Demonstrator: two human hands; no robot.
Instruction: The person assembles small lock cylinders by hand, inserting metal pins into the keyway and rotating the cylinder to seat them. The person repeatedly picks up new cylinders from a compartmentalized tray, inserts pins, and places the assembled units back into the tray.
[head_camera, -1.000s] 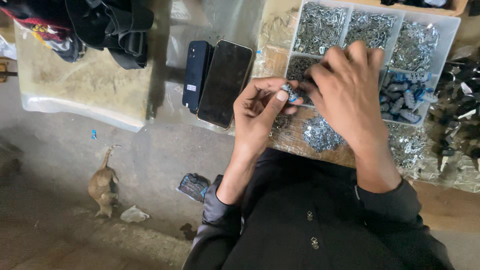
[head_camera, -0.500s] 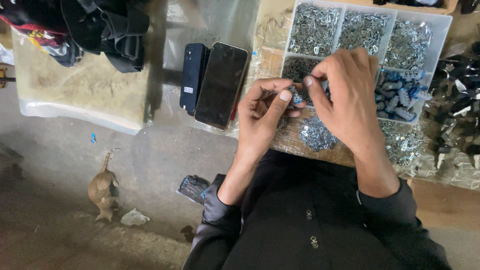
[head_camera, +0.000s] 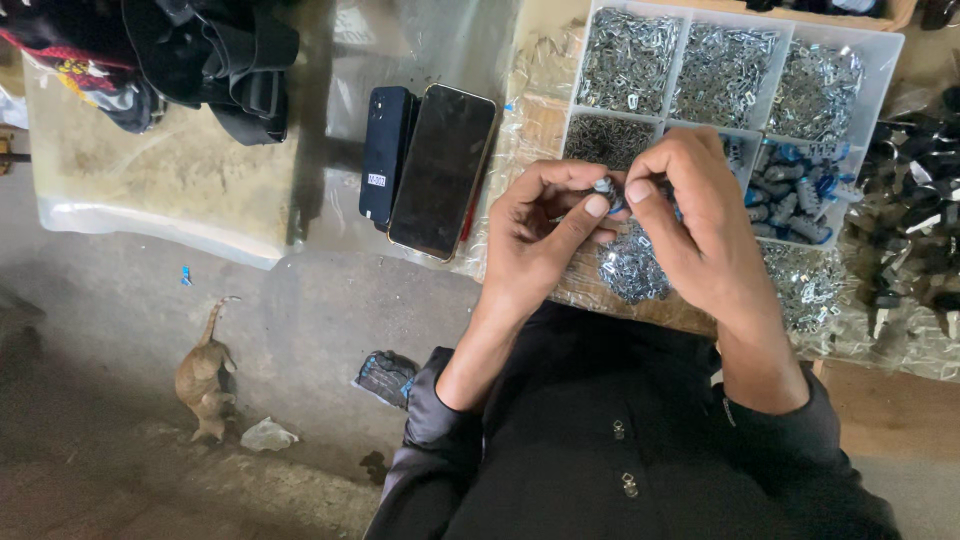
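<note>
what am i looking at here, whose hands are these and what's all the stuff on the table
This is one view from a camera worn on a person's head, looking down at their own two bare hands; there is no machine. The left hand and right hand meet over the table, pinching a small metal part between their fingers. Behind them sits a clear divided tray of small silvery pieces, with blue-capped ones in one compartment. Two phones lie to the left beside dark cloth. A loose heap of silvery pieces lies under the hands.

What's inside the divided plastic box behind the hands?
The plastic box holds heaps of small silvery metal parts in its far compartments and blue-and-grey pieces in a nearer one. The right hand covers part of the middle compartment.
</note>
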